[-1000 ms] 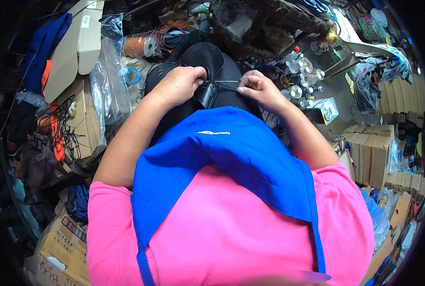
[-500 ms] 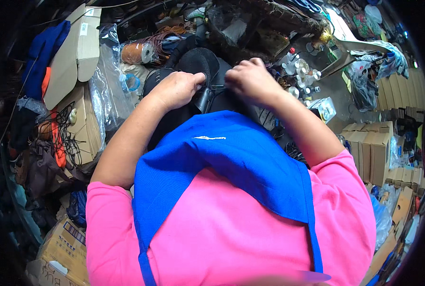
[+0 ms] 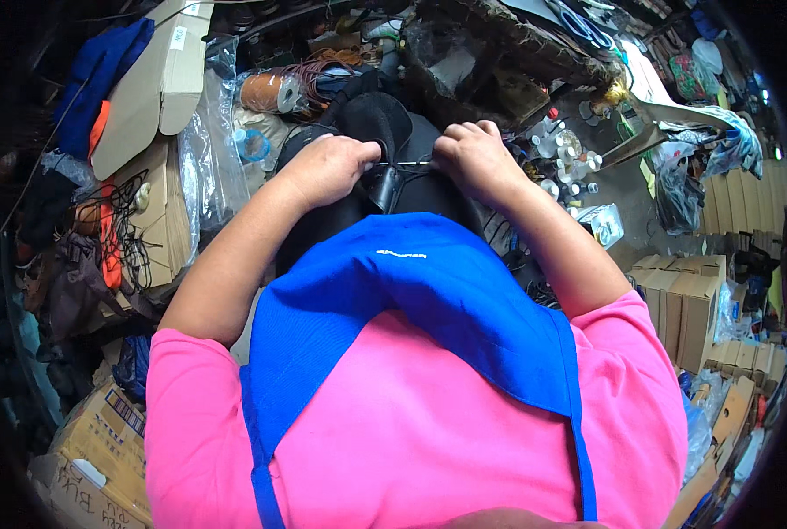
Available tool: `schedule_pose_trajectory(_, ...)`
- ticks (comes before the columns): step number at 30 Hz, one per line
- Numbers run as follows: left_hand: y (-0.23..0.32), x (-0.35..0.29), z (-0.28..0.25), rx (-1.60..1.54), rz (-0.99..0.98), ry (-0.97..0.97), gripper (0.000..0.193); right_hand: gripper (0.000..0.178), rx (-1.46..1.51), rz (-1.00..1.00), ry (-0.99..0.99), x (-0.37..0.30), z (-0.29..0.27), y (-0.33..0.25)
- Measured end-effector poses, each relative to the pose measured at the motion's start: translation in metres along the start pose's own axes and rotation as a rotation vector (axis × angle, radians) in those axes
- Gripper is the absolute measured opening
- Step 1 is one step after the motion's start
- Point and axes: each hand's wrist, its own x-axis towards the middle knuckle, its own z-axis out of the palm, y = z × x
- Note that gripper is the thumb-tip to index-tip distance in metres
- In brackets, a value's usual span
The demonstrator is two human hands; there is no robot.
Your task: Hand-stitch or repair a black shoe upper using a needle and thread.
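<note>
Between my two hands, a thin thread [image 3: 411, 164] is drawn out almost straight, crossing a black shoe-like piece [image 3: 374, 123] on my lap. That piece has a rounded, matt far part and a shiny, leather-like near part [image 3: 381, 189]. My left hand [image 3: 333, 167] is closed, its thumb and forefinger pinched at the thread's left side, against the black piece. On the right, my right hand [image 3: 479, 157] has its fingers curled round the thread's other end. Whether a needle or other small tool is in either hand is hidden.
A blue apron [image 3: 411, 264] covers my front. Left stand cardboard sheets [image 3: 138, 97], clear plastic bags and an orange-brown thread spool [image 3: 268, 92]. Several small bottles [image 3: 563, 154] and a metal can [image 3: 601, 224] stand at right, with stacked cardboard [image 3: 682, 295] nearer.
My right hand, blurred before, is now steadier and slightly farther right, and the thread between my hands shows more plainly. The whole view has shifted slightly.
</note>
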Motion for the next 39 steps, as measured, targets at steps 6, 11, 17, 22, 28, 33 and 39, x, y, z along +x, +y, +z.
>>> schedule_pose_trajectory(6, 0.002, 0.009, 0.006, 0.016, 0.019, -0.017, 0.011, 0.010, 0.016, -0.136, -0.030, 0.010, 0.007, -0.016)
schedule_pose_trajectory(11, -0.009, -0.010, 0.002, 0.047, 0.056, 0.019, 0.010, 0.011, 0.081, -0.208, -0.029, 0.012, 0.010, -0.007)
schedule_pose_trajectory(17, -0.076, -0.145, -0.053, -0.006, -0.437, 0.254, 0.009, 0.018, 0.068, 0.126, 0.011, -0.066, 0.030, 0.089)
schedule_pose_trajectory(22, -0.053, -0.140, -0.115, -0.675, -0.436, 0.590, 0.006, 0.016, 1.517, 0.590, 0.321, -0.047, 0.005, 0.096)
schedule_pose_trajectory(28, 0.036, -0.065, -0.124, -1.468, 0.100, 0.419, 0.023, 0.019, 2.205, 0.358, 0.600, 0.020, -0.035, 0.007)
schedule_pose_trajectory(33, 0.024, -0.096, -0.111, -0.437, -0.278, 0.153, 0.018, 0.025, 1.363, 0.080, 0.046, -0.028, -0.013, 0.035)
schedule_pose_trajectory(39, -0.065, -0.214, -0.200, 0.456, -0.586, 0.380, 0.016, 0.029, 0.497, 0.798, -0.017, -0.177, 0.031, 0.165)
